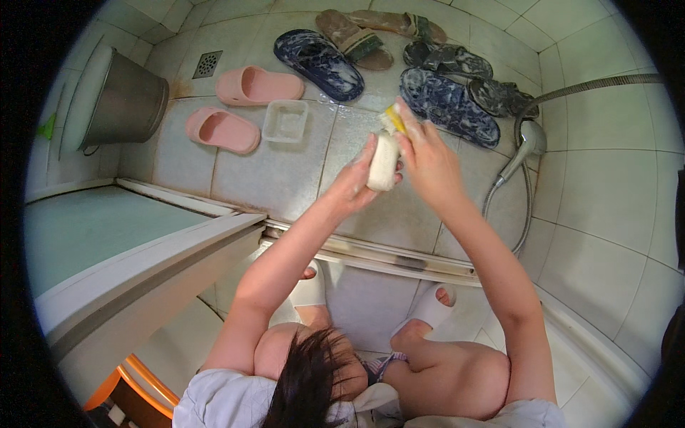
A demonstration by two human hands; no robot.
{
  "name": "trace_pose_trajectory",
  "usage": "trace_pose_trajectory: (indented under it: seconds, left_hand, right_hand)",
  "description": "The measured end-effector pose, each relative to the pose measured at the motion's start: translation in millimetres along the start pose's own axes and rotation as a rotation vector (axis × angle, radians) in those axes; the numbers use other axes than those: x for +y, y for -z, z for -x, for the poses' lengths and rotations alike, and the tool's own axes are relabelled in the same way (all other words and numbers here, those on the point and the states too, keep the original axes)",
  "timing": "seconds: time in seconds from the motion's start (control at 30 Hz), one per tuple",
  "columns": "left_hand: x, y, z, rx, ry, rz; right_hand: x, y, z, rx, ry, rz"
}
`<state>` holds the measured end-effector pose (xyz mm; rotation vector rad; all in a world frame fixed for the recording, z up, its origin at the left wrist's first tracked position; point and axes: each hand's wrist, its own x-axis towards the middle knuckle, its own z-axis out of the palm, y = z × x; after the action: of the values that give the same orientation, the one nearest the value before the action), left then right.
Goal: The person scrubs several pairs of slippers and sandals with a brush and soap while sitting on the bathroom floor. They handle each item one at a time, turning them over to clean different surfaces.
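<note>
A white bar of soap (383, 162) stands on end in my left hand (354, 179), gripped between thumb and fingers. Just right of it, my right hand (428, 155) holds a small yellow brush (395, 119) with pale bristles, close to the soap's upper end; whether they touch I cannot tell. Beyond my hands lie lathered dark blue slippers, one to the left (319, 64) and one to the right (449, 107). Farther back are brown sandals (356, 40) with green straps and black sandals (455, 60), also with lather on them.
Pink slippers (259, 86) and a clear plastic box (285, 122) sit on the tiled floor at the left, near a drain (207, 64) and a grey bucket (126, 99). A shower head (527, 144) with its hose is at the right wall. A door track (369, 251) crosses before my feet.
</note>
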<state>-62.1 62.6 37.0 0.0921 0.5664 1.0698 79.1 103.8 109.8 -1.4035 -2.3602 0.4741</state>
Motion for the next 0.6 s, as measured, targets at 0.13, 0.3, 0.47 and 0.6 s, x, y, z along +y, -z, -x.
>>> trace_pose_trajectory:
  seconds: [0.13,0.3,0.47,0.6]
  left_hand:
    - [-16,-13,-4,0.325,-0.107,0.022]
    - [-36,7,3,0.55,-0.01,0.023]
    - [-44,-3,-2,0.694,-0.039,-0.06]
    - [-32,17,-8,0.704,-0.168,-0.138]
  right_hand:
    - [-9,-18,29,-0.194,-0.123,0.066]
    - [-27,-15,58,-0.241,-0.106,0.012]
    - [-25,-26,60,-0.33,-0.197,-0.049]
    - [-42,-13,65,-0.532,-0.239,-0.075]
